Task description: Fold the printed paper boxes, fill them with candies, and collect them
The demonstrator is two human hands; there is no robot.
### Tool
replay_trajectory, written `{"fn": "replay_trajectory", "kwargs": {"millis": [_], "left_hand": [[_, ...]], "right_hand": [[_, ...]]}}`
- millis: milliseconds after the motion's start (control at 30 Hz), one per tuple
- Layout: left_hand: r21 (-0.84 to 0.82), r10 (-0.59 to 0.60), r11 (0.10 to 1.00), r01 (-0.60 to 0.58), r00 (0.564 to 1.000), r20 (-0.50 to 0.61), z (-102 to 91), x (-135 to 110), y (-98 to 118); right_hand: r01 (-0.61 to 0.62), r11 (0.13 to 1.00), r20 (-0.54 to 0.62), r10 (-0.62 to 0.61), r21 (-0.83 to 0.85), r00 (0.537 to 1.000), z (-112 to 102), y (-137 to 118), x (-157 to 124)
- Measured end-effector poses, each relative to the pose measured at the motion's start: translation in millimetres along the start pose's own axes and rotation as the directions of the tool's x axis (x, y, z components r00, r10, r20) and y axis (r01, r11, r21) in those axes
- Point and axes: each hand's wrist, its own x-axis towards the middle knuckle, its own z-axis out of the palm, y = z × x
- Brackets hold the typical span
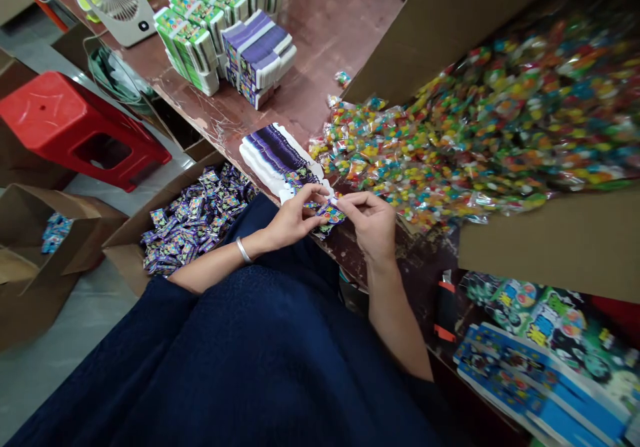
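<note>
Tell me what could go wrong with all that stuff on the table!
The flat purple cartons, fanned out by the table's edge, might slip off if an arm bumps them.
The colorful packets lie loose near the right hand, so a nudge could scatter some.
The small carton between the right hand and left hand looks thin, so it might bend.

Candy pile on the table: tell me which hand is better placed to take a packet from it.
Probably the right hand: it lies nearer the candy pile, with the left hand farther off. Both are busy at a small carton, though.
</note>
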Motion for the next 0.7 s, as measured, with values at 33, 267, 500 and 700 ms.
{"fn": "replay_trajectory", "kwargs": {"millis": [33, 267, 500, 700], "left_hand": [[-0.007, 0.009, 1.0, -0.009, 1.0, 0.013, -0.7, 0, 1], [-0.059, -0.018, 0.998, 0.023, 0.996, 0.082, -4.8, 0, 2], [0.181, -0.033, 0.983, 0.009, 0.991, 0.129, -40.8, -16, 20], [0.853, -0.119, 0.509, 0.119, 0.991, -0.067, -144.0, -49, 51]], "right_hand": [[-0.004, 1.0, -0.001, 0.004, 0.007, 1.0, -1, -1, 2], [0.156, 0.986, 0.031, -0.154, -0.052, 0.988, -1, -13, -4], [0.139, 0.987, 0.188, -0.121, -0.082, 0.975, -8, -5, -23], [-0.081, 0.991, -0.145, 0.066, -0.102, 0.987, -31, 27, -9]]}}
